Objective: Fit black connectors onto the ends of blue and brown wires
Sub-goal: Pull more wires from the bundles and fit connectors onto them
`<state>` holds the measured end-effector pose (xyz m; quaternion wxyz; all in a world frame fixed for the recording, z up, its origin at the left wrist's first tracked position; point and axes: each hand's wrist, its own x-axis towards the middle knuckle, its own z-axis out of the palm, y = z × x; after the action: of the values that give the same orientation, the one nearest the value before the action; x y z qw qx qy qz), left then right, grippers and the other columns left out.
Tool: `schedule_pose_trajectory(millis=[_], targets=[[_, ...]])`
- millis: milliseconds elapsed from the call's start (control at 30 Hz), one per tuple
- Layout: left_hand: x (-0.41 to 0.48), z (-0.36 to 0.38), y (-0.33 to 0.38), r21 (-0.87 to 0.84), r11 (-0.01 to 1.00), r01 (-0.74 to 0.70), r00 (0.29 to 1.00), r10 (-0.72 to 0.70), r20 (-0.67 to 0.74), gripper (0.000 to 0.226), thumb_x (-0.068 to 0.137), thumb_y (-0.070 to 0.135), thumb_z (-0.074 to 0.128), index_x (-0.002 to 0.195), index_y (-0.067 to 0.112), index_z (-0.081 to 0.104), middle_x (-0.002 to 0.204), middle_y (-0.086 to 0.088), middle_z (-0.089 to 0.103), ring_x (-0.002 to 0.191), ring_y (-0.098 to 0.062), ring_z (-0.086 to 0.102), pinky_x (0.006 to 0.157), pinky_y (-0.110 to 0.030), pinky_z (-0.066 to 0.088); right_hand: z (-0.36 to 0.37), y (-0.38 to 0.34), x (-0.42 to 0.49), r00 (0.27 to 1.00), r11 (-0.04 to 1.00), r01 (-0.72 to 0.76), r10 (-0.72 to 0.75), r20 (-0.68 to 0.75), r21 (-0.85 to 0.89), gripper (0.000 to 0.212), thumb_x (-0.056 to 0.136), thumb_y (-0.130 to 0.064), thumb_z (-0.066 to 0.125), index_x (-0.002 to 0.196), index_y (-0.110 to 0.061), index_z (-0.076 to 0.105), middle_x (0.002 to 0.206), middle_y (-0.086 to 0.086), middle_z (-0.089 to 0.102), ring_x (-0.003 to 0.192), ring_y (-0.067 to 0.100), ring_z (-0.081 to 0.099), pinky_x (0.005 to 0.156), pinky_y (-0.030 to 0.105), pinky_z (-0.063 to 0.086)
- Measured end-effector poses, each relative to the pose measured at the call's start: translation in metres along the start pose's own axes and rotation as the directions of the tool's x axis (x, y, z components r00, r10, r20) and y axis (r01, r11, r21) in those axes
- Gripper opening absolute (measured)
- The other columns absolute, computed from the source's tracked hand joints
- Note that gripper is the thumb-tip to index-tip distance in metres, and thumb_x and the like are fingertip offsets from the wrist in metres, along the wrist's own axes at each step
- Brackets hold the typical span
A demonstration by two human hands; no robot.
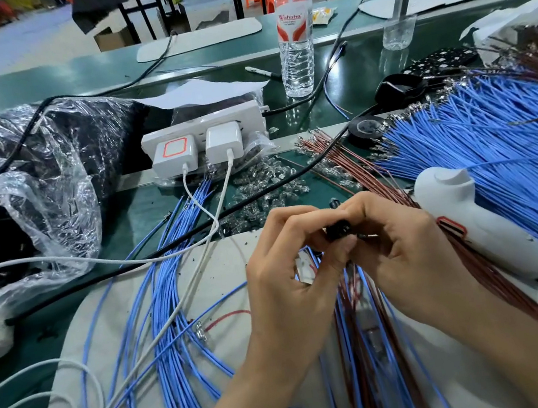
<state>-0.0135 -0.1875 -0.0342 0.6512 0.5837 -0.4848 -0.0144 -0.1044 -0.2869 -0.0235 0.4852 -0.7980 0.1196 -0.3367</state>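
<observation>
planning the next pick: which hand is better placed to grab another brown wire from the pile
Probably the right hand. Both hands pinch the black connector, but the brown wires lie beyond the right hand's knuckles and run beneath its wrist; the left hand sits farther from them.

Bottle (295,44) behind power strip (204,133); wire pile (495,151) right.

- Black connector (338,228): plain black.
- Blue wires (494,144): light blue, silvery metal tips.
- Brown wires (352,164): reddish brown.
- Table (348,89): dark green.
- Mat (224,314): pale grey-beige, black specks.
- Power strip (249,111): white.
- Marked charger (175,151): white, orange-red square outline.
- Plain charger (222,141): white.
- Charging cables (190,194): white.
- Power cable (260,200): black.
- Water bottle (298,61): clear, red-and-white label.
- Plastic bag (30,161): clear over black contents.
- Tape roll (366,128): black.
- Handheld tool (470,220): white, red trim.
- Panel (441,60): black, white dots.
</observation>
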Motion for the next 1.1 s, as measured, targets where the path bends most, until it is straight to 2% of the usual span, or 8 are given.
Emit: schedule_pose_trajectory(millis=[67,133,467,567,667,767,900,1100], targets=[[0.0,-0.0002,-0.0002,-0.004,1.0,0.0,1.0,0.0,0.0,0.017,0.086,0.015,0.066,0.102,0.013,0.067,0.098,0.0,0.059,0.092,-0.021,0.061,0.075,-0.039,0.053,0.0001,0.0004,-0.0002,1.0,1.0,0.011,-0.011,0.001,-0.011,0.014,0.079,-0.004,0.061,0.085,-0.017,0.061,0.08,-0.001,0.065,0.076,0.012,0.066,0.069,0.024,0.054],[-0.0004,-0.0004,-0.0006,-0.01,1.0,-0.002,1.0,0.002,0.0,0.017,0.086,0.015,0.066,0.102,0.014,0.067,0.098,0.0,0.059,0.092,-0.022,0.061,0.075,-0.04,0.053,0.0004,0.0008,-0.0007,1.0,0.999,0.018,-0.018,0.002,-0.034,0.012,0.079,-0.003,0.06,0.087,-0.012,0.062,0.081,0.0,0.065,0.076,0.012,0.065,0.069,0.022,0.054],[-0.0012,-0.0004,-0.0009,-0.014,1.0,0.012,1.0,-0.012,0.003,0.017,0.086,0.016,0.065,0.102,0.01,0.067,0.096,-0.001,0.058,0.088,-0.02,0.06,0.074,-0.036,0.052,0.0001,0.0031,-0.0009,0.999,0.994,0.031,-0.032,-0.012,-0.103,0.009,0.079,-0.013,0.063,0.085,-0.005,0.061,0.078,0.001,0.064,0.075,0.023,0.063,0.068,0.045,0.052],[-0.0011,-0.0006,-0.0002,-0.025,0.999,0.021,1.0,-0.021,0.011,0.017,0.085,0.016,0.066,0.101,0.011,0.067,0.096,0.001,0.058,0.087,-0.018,0.06,0.075,-0.032,0.051,-0.0007,0.0022,0.0001,0.999,0.994,0.034,-0.035,-0.009,-0.1,0.009,0.078,-0.013,0.063,0.081,-0.006,0.059,0.076,-0.001,0.064,0.072,0.022,0.063,0.066,0.04,0.052],[-0.0003,-0.0008,0.0013,-0.006,1.0,0.005,1.0,-0.005,0.027,0.016,0.084,0.014,0.067,0.1,0.013,0.066,0.095,0.001,0.059,0.088,-0.012,0.06,0.076,-0.024,0.048,-0.0013,0.0024,0.0007,0.999,0.997,0.032,-0.032,0.004,-0.067,0.008,0.075,-0.008,0.063,0.08,-0.003,0.058,0.078,0.0,0.065,0.071,0.019,0.063,0.063,0.028,0.052],[-0.0007,-0.0013,0.0023,0.035,0.999,-0.013,0.999,0.011,0.035,0.015,0.083,0.016,0.067,0.099,0.014,0.067,0.095,0.001,0.061,0.09,-0.009,0.06,0.078,-0.02,0.046,-0.0018,0.0025,0.0012,0.999,0.998,0.03,-0.028,0.02,-0.063,0.008,0.074,-0.004,0.063,0.078,0.0,0.056,0.081,-0.008,0.064,0.071,0.015,0.062,0.063,0.032,0.052],[-0.0003,-0.0013,0.0036,0.107,0.993,-0.044,0.999,0.043,0.017,0.016,0.082,0.019,0.07,0.097,0.02,0.065,0.096,0.001,0.064,0.095,-0.015,0.062,0.082,-0.025,0.049,-0.0029,0.0024,0.0024,0.999,0.998,0.034,-0.033,0.028,-0.057,0.009,0.073,-0.001,0.063,0.075,0.001,0.055,0.083,-0.008,0.065,0.074,0.019,0.063,0.066,0.04,0.052],[-0.0012,-0.0003,0.0044,0.096,0.993,-0.062,0.998,0.059,0.031,0.015,0.081,0.015,0.069,0.095,0.012,0.066,0.094,-0.004,0.063,0.094,-0.009,0.062,0.081,-0.018,0.048,-0.0039,0.0026,0.0019,0.999,1.0,0.015,-0.014,0.042,-0.013,0.011,0.074,0.001,0.064,0.076,0.007,0.055,0.082,-0.009,0.065,0.075,0.01,0.066,0.067,0.025,0.054]])
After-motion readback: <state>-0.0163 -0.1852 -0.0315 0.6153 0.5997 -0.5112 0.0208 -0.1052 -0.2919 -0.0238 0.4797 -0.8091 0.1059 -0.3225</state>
